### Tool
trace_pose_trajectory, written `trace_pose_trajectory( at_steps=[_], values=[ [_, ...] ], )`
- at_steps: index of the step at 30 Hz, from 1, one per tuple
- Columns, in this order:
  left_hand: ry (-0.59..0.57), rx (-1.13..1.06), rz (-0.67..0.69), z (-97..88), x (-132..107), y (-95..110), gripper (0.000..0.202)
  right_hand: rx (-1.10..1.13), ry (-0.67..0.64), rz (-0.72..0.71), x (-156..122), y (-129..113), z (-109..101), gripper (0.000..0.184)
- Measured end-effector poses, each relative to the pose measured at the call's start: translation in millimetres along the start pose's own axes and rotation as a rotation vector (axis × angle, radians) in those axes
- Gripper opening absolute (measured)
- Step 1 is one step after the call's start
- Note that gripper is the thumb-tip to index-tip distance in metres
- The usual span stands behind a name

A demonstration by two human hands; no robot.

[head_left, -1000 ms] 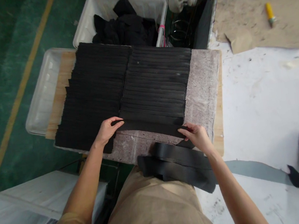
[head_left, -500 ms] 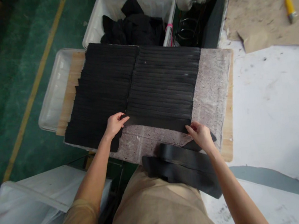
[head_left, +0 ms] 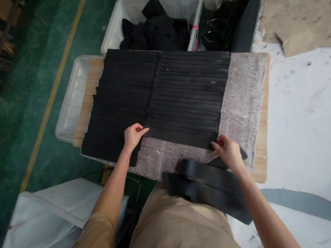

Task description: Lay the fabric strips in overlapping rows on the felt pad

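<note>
Two side-by-side rows of overlapping black fabric strips lie on a grey felt-covered board. My left hand pinches the left end of the nearest black strip in the right row. At that strip's right end my right hand has its fingers closed on the fabric. A pile of loose black strips rests on my lap, partly under my right wrist.
Beyond the board stands a white plastic tub with crumpled black cloth. A second white tray sticks out under the board's left side. White sheeting covers the surface to the right. A clear plastic bag lies at lower left on the green floor.
The view has swung leftward, so everything sits further right in the frame. Both hands have pushed the nearest strip up against the row, and its edge now overlaps the strip before it.
</note>
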State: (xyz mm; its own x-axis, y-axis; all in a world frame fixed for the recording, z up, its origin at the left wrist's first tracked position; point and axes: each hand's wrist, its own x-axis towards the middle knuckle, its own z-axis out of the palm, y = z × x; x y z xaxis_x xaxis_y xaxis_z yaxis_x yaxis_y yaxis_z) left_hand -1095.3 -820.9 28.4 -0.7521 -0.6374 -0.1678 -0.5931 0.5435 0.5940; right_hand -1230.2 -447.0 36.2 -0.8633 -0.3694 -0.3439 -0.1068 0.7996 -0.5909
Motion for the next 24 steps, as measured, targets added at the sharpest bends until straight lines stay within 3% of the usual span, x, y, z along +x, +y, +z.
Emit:
trace_pose_trajectory(
  at_steps=[5,12,24],
  values=[
    [0.023,0.015,0.010,1.9,1,-4,0.032,-0.112,0.005,0.072,-3,-6,0,0.016],
    [-0.023,0.011,0.004,3.3,2,-10,0.029,-0.061,0.049,0.044,-3,-2,4,0.020],
    [0.014,0.045,-0.015,8.8,4,-15,0.031,-0.090,0.032,0.083,-4,-5,3,0.022]
  ],
)
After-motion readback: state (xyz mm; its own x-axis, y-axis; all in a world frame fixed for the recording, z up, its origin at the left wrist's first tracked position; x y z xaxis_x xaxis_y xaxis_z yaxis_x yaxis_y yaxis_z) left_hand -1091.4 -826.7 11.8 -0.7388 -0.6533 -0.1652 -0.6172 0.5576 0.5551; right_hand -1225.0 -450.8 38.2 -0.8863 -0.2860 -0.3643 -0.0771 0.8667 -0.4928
